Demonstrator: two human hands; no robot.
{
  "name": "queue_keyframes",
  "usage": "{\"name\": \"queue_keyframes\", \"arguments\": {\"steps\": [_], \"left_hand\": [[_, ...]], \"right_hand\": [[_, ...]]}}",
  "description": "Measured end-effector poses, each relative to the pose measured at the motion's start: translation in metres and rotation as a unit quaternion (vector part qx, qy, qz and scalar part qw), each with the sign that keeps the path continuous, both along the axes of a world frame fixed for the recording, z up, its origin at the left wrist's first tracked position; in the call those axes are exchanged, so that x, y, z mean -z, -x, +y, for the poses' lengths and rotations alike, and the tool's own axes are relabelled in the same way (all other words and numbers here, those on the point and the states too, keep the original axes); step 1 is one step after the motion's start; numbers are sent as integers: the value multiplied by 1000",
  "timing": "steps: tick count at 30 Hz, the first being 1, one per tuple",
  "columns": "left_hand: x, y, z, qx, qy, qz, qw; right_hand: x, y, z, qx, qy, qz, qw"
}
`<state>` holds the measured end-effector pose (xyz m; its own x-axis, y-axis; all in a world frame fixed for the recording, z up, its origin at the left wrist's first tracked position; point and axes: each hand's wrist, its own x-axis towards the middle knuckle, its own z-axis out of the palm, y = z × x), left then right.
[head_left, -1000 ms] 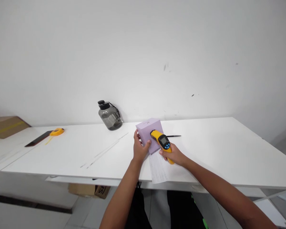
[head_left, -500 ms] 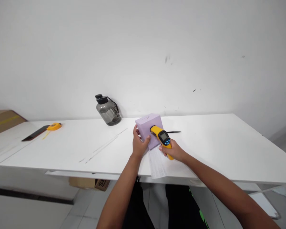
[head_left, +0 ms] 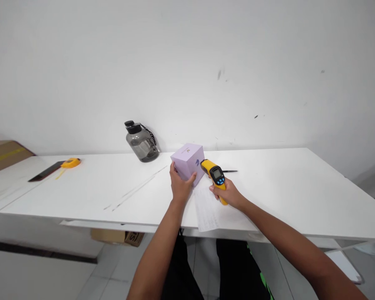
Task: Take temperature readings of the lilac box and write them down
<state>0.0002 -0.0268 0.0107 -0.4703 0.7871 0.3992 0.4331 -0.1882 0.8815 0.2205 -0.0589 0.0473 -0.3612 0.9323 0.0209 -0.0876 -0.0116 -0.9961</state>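
My left hand (head_left: 181, 183) grips a small lilac box (head_left: 187, 160) by its near left side, thumb on the front and fingers round the left face. The box stands turned with a corner toward me, and a dark printed mark shows on its right face. In my right hand (head_left: 228, 194) is a yellow and black infrared thermometer (head_left: 214, 174), held by its handle, its nose close to the box's right face. Whether the nose touches the box I cannot tell. Below the box lies a sheet of paper (head_left: 206, 211) with faint writing.
A black pen (head_left: 230, 171) lies behind the thermometer. A grey water bottle (head_left: 142, 143) stands by the wall. Farther left are a yellow tape measure (head_left: 71, 163), a flat dark object (head_left: 46, 171) and a cardboard box (head_left: 8, 155). Another carton (head_left: 115, 236) sits beneath the white table (head_left: 287, 191).
My left hand has turned the lilac box and shifted it slightly left, so its marked right face now shows. The thermometer has moved a little to the right.
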Motion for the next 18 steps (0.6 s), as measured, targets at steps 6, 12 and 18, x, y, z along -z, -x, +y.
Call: {"name": "queue_keyframes", "arguments": {"steps": [6, 12, 18], "left_hand": [[7, 5, 6, 11, -23, 24, 999], [11, 13, 11, -34, -25, 105, 994], [6, 11, 6, -115, -41, 146, 982]], "right_hand": [[6, 1, 3, 22, -3, -21, 1000], [10, 2, 5, 35, 2, -29, 999], [7, 0, 3, -1, -11, -5, 1000]]}}
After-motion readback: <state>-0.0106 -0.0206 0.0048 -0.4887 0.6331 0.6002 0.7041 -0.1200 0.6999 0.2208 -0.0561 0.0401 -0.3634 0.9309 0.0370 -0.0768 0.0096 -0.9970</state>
